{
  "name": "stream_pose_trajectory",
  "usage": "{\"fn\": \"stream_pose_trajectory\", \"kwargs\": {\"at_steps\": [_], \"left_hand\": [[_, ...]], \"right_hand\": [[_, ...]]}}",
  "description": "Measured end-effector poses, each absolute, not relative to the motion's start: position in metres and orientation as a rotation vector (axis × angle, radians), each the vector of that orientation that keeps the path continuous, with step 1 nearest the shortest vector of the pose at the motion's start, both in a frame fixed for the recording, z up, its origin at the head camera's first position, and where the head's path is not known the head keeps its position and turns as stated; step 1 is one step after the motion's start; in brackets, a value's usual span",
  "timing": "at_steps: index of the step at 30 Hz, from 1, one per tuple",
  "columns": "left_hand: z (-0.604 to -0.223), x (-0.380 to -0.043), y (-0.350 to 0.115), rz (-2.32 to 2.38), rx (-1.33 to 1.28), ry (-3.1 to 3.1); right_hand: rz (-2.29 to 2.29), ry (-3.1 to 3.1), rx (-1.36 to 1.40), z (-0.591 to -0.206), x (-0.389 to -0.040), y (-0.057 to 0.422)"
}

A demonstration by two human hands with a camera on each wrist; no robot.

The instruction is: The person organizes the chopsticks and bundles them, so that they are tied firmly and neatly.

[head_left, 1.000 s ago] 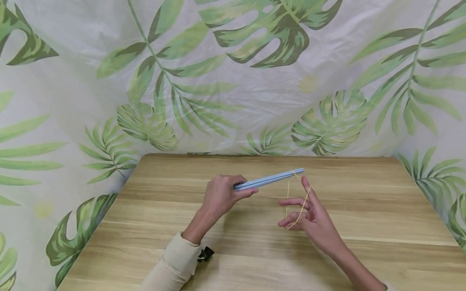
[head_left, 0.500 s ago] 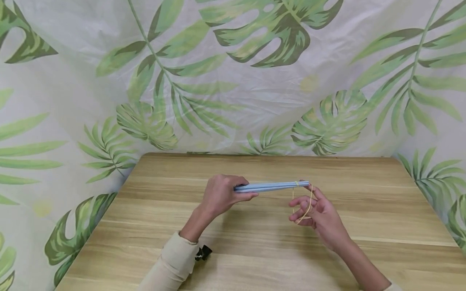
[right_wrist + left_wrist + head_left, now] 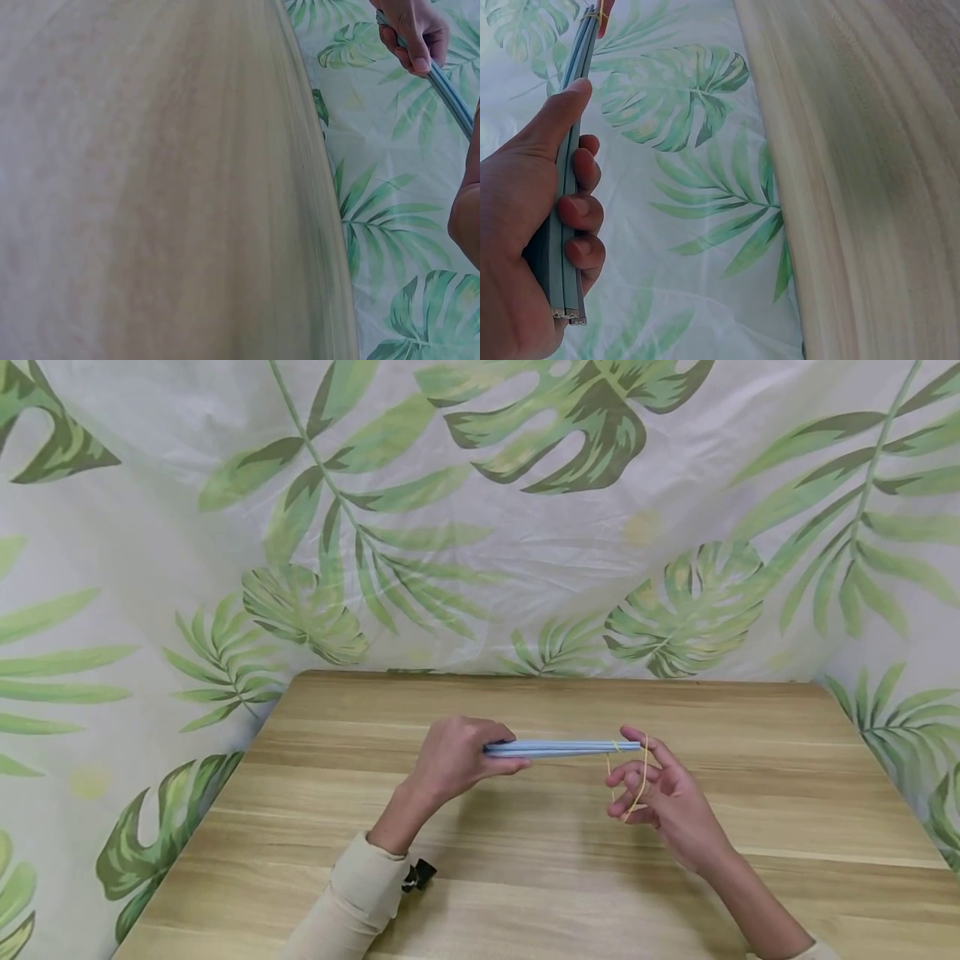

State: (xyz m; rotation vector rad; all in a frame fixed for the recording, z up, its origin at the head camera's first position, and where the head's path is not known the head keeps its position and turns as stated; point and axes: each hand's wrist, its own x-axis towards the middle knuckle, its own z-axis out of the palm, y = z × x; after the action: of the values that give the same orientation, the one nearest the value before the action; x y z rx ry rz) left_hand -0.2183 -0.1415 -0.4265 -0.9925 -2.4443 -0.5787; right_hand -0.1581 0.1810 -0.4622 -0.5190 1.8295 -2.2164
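My left hand (image 3: 459, 757) grips one end of a bundle of slim light-blue chopsticks (image 3: 562, 748), held level above the table. In the left wrist view, curled fingers and thumb wrap the chopsticks (image 3: 564, 285), their squared ends showing below. A thin yellow rubber band (image 3: 645, 768) loops round the far end of the bundle, and its free loop is stretched over the fingers of my right hand (image 3: 675, 802). That hand's index finger lies just behind the chopstick tips, with the other fingers bent inside the loop. Only its edge (image 3: 466, 210) shows in the right wrist view.
A wood-grain table (image 3: 300, 860) lies beneath both hands. Behind it hangs a pale cloth (image 3: 555, 552) printed with green leaves. A small black clip-like object (image 3: 420, 875) shows beside the left sleeve (image 3: 367, 885).
The chopstick bundle has swung down from an upward slant to level. My right hand has shifted slightly right, and its index finger has bent toward the tips, with the band still on it.
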Motion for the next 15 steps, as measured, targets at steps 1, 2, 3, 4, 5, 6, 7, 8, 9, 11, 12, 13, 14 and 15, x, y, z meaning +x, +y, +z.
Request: {"fn": "stream_pose_trajectory", "kwargs": {"at_steps": [1, 2, 3, 4, 5, 6, 7, 8, 9, 11, 12, 13, 14, 15], "left_hand": [[-0.4256, -0.2177, -0.1414, -0.562, -0.999, -2.449], [-0.4247, -0.2170, -0.1412, -0.546, -1.006, -2.452], [-0.4239, -0.2163, -0.1410, -0.530, -1.015, -2.455], [-0.4232, -0.2157, -0.1407, -0.518, -1.025, -2.456], [-0.4227, -0.2150, -0.1403, -0.506, -1.034, -2.458], [-0.4223, -0.2145, -0.1399, -0.495, -1.045, -2.462], [-0.4224, -0.2142, -0.1393, -0.487, -1.056, -2.465], [-0.4226, -0.2140, -0.1389, -0.478, -1.064, -2.468], [-0.4229, -0.2139, -0.1384, -0.470, -1.071, -2.472], [-0.4235, -0.2138, -0.1374, -0.453, -1.076, -2.482], [-0.4239, -0.2137, -0.1372, -0.445, -1.075, -2.488], [-0.4243, -0.2137, -0.1371, -0.437, -1.071, -2.494], [-0.4243, -0.2136, -0.1372, -0.429, -1.067, -2.499], [-0.4244, -0.2135, -0.1372, -0.424, -1.063, -2.503]], "right_hand": [[-2.211, 1.830, -0.514, -0.4624, -0.1582, 0.1811], [-2.204, 1.833, -0.510, -0.4625, -0.1583, 0.1811], [-2.198, 1.830, -0.503, -0.4625, -0.1584, 0.1810], [-2.191, 1.825, -0.497, -0.4625, -0.1586, 0.1809], [-2.184, 1.823, -0.490, -0.4625, -0.1586, 0.1807], [-2.176, 1.821, -0.483, -0.4625, -0.1587, 0.1806], [-2.168, 1.823, -0.476, -0.4625, -0.1587, 0.1804], [-2.159, 1.828, -0.469, -0.4625, -0.1588, 0.1802], [-2.149, 1.835, -0.462, -0.4624, -0.1588, 0.1801], [-2.125, 1.863, -0.452, -0.4621, -0.1589, 0.1800], [-2.110, 1.880, -0.448, -0.4618, -0.1590, 0.1800], [-2.095, 1.898, -0.445, -0.4615, -0.1592, 0.1800], [-2.079, 1.916, -0.442, -0.4611, -0.1593, 0.1800], [-2.063, 1.931, -0.439, -0.4607, -0.1595, 0.1801]]}}
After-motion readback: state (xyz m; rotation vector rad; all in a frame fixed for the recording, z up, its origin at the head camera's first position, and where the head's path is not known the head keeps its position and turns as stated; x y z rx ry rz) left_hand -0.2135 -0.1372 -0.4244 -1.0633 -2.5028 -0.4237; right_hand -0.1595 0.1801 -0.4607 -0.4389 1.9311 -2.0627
